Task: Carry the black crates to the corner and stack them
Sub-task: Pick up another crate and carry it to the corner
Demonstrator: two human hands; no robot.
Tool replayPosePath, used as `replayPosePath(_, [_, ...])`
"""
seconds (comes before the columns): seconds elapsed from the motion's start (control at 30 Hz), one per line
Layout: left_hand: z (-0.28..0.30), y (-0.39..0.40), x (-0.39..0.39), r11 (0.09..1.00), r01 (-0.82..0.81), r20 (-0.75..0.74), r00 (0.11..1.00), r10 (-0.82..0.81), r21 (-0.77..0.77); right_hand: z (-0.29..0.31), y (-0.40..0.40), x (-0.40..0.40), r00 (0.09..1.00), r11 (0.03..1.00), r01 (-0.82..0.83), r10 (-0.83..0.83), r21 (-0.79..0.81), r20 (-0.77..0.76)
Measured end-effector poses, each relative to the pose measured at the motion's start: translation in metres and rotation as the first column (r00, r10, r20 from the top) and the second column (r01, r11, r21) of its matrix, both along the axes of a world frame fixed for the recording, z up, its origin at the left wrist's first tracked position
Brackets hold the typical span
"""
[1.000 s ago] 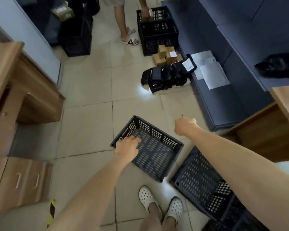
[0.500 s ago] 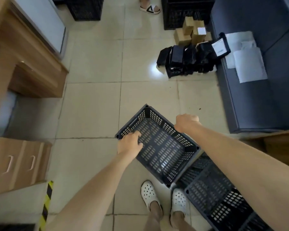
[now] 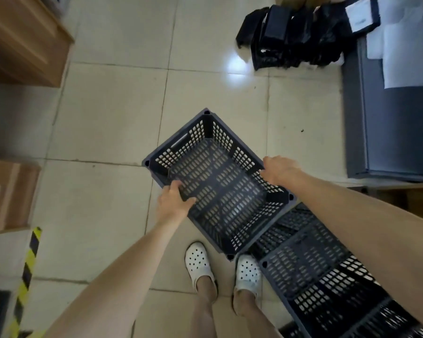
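Nearest, at the bottom right, more black crates (image 3: 327,279) sit on the floor; the right arm covers part of them and the picture edge cuts them off, so I cannot count them. Two feet in white clogs (image 3: 198,264) stand on the pale tile floor (image 3: 108,118) just left of them.

Above the feet is the held crate (image 3: 220,184), tilted, with one corner pointing far away; it is empty and full of holes, so it looks light; the plastic looks hard and stiff, so it should keep its shape. The long top edges look like the best place to hold.

The left hand (image 3: 174,203) grips the near-left rim, fingers curled over into the inside; the right hand (image 3: 281,170) is curled on the far-right rim, but its fingertips are hidden, so I cannot tell how far they wrap.

Far right lies a pile of black bags (image 3: 293,37); what is in them is hard to make out. Far left is a wooden desk (image 3: 22,40), cut off. The corner for stacking is not in the picture.
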State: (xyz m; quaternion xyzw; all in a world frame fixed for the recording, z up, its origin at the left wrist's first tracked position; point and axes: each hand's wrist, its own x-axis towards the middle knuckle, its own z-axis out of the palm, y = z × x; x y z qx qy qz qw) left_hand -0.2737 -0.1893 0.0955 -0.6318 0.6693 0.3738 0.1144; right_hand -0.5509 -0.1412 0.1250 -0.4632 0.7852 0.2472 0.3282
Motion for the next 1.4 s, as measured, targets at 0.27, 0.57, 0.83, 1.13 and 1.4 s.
replayPosePath(0.27, [-0.092, 0.031, -0.002, 0.838, -0.515, -0.066, 0.844, 0.533, 0.181, -0.092, 0.026, -0.019, 0.991, 0.992, 0.120, -0.122, -0.032, -0.064])
replayPosePath(0.57, [-0.158, 0.036, 0.001, 0.535, -0.716, -0.115, 0.548, 0.829, 0.447, -0.166, 0.017, -0.025, 0.883, 0.895, 0.439, -0.413, -0.081, 0.222])
replayPosePath(0.83, [-0.169, 0.021, 0.011, 0.492, -0.717, -0.104, 0.513, 0.852, 0.494, -0.178, 0.003, -0.036, 0.791, 0.811, 0.578, -0.532, -0.086, 0.303])
replayPosePath(1.13, [-0.128, -0.009, 0.052, 0.718, -0.580, -0.141, 0.732, 0.666, 0.384, -0.127, 0.001, -0.005, 0.940, 0.941, 0.336, -0.338, -0.042, -0.043])
replayPosePath(1.4, [-0.032, -0.028, 0.097, 0.830, -0.511, -0.037, 0.846, 0.531, 0.224, -0.032, -0.015, 0.042, 0.985, 0.993, 0.116, -0.114, 0.008, -0.130])
